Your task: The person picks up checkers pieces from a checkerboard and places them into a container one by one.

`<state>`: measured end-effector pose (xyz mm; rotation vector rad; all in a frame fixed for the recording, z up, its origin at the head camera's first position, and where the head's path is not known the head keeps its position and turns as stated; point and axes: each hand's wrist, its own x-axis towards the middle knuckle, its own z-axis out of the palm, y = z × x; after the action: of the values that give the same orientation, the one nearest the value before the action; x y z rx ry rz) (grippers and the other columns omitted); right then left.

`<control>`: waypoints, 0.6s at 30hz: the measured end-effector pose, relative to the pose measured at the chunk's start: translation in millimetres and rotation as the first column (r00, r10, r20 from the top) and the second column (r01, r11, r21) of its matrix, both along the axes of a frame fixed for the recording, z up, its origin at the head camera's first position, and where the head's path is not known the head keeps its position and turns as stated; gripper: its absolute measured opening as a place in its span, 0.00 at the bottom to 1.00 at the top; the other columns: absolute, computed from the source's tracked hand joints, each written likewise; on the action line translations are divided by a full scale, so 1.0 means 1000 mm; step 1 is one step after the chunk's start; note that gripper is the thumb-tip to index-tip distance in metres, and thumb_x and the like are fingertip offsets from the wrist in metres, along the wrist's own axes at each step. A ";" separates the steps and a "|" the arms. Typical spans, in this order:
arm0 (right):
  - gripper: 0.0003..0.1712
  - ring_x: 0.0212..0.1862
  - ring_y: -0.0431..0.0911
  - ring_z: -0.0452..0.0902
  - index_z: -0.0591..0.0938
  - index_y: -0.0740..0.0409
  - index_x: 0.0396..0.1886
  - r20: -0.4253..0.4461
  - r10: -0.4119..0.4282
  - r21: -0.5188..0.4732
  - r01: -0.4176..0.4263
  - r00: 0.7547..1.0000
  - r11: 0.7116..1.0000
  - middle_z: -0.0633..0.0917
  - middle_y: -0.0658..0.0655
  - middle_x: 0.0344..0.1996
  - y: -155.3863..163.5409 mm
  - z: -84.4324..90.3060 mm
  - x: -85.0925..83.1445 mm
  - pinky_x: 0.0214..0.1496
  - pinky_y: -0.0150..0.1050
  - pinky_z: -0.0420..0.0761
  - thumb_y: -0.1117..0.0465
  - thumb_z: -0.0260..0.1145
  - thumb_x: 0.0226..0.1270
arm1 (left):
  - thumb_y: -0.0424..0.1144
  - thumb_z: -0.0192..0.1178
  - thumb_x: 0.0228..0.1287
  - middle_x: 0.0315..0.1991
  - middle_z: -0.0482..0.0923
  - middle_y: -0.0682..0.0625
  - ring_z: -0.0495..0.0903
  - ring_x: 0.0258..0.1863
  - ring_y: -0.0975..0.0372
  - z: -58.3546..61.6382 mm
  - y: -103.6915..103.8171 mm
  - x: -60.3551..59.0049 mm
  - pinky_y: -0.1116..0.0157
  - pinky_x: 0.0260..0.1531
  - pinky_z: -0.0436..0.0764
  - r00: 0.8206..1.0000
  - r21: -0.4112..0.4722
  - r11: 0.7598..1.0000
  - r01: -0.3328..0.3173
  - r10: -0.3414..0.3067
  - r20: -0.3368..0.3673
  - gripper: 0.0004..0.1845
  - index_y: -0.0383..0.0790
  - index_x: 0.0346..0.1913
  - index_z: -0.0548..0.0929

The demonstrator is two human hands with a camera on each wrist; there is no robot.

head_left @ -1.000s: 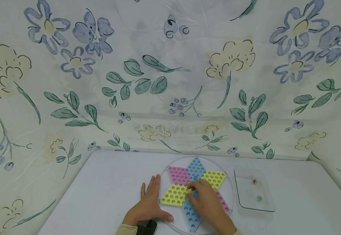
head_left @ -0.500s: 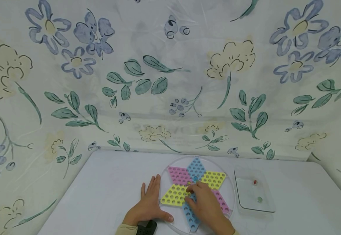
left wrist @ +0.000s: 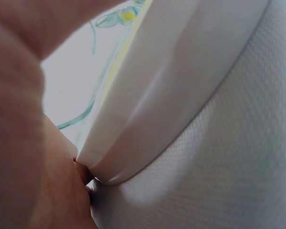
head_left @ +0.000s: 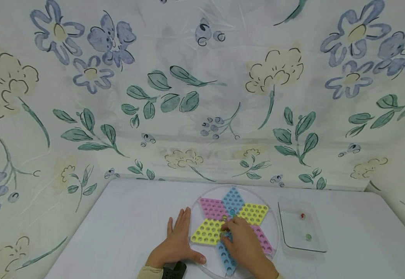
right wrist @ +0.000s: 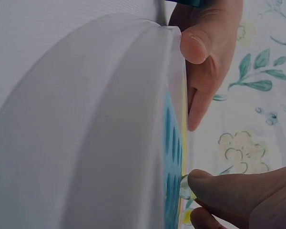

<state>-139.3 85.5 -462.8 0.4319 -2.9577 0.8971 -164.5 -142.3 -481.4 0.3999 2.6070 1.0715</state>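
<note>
A round white Chinese checkers board point(head_left: 273, 217) with a pink, yellow and blue star lies on the table. My left hand point(head_left: 176, 242) rests at its left rim, fingers straight and thumb spread along the near edge. In the left wrist view, the board's white side point(left wrist: 152, 90) meets that hand. Over the star's centre, my right hand point(head_left: 243, 239) bends its fingers down. The right wrist view shows its thumb and a finger at a clear greenish marble point(right wrist: 185, 187), pinched just at the blue holes. Beyond it sits a yellowish marble point(right wrist: 187, 216). A blue marble point(head_left: 232, 212) lies near the centre.
Right of the board stands a clear plastic box point(head_left: 305, 248) containing a red-and-white marble point(head_left: 302, 216) and a green marble point(head_left: 308, 237). A flowered cloth point(head_left: 188, 116) hangs behind the white table point(head_left: 126, 217). A dark band point(head_left: 174, 270) is at the left wrist.
The right hand has shifted slightly toward the near side over the board's centre, its thumb and fingers still bent there. My left hand has stayed in place.
</note>
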 end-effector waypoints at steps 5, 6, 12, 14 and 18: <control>0.09 0.49 0.49 0.78 0.86 0.51 0.39 0.005 0.011 0.005 -0.011 1.000 1.000 0.80 0.49 0.41 0.000 0.000 0.001 0.55 0.50 0.80 0.60 0.76 0.61 | 0.57 0.84 0.35 0.79 0.36 0.30 0.31 0.79 0.41 0.000 0.000 0.000 0.38 0.69 0.24 1.000 0.003 1.000 0.002 -0.002 0.002 0.80 0.24 0.78 0.38; 0.09 0.49 0.49 0.77 0.86 0.51 0.39 0.009 0.010 0.006 -0.010 1.000 1.000 0.80 0.49 0.41 0.000 0.001 0.001 0.55 0.50 0.80 0.60 0.76 0.61 | 0.57 0.84 0.35 0.79 0.36 0.30 0.31 0.79 0.41 0.000 0.000 0.000 0.38 0.69 0.24 1.000 0.003 1.000 0.002 -0.002 0.002 0.80 0.24 0.78 0.38; 0.09 0.49 0.48 0.77 0.86 0.51 0.40 0.028 0.006 0.006 -0.006 1.000 1.000 0.79 0.49 0.41 -0.001 0.002 0.001 0.55 0.50 0.80 0.61 0.76 0.61 | 0.57 0.84 0.35 0.79 0.36 0.30 0.31 0.79 0.41 0.000 0.000 0.000 0.38 0.69 0.24 1.000 0.006 1.000 0.004 -0.004 0.002 0.80 0.24 0.78 0.38; 0.09 0.48 0.48 0.77 0.86 0.51 0.40 0.030 0.006 0.006 -0.006 1.000 1.000 0.79 0.48 0.40 0.000 0.002 0.001 0.55 0.50 0.80 0.61 0.76 0.61 | 0.58 0.84 0.36 0.79 0.36 0.30 0.31 0.79 0.41 0.000 0.000 0.000 0.38 0.69 0.24 1.000 0.008 1.000 0.005 -0.005 0.001 0.80 0.24 0.78 0.38; 0.09 0.49 0.47 0.77 0.86 0.51 0.41 0.041 0.004 0.009 -0.004 0.999 1.000 0.79 0.48 0.41 -0.001 0.001 0.000 0.55 0.50 0.79 0.60 0.75 0.61 | 0.58 0.83 0.36 0.79 0.36 0.30 0.31 0.79 0.41 0.000 0.000 0.000 0.38 0.69 0.24 1.000 0.007 1.000 0.005 -0.005 -0.001 0.80 0.24 0.78 0.38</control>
<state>-139.3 85.0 -462.1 0.4245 -3.0002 0.9049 -164.4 -142.7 -481.6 0.4083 2.6020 1.0800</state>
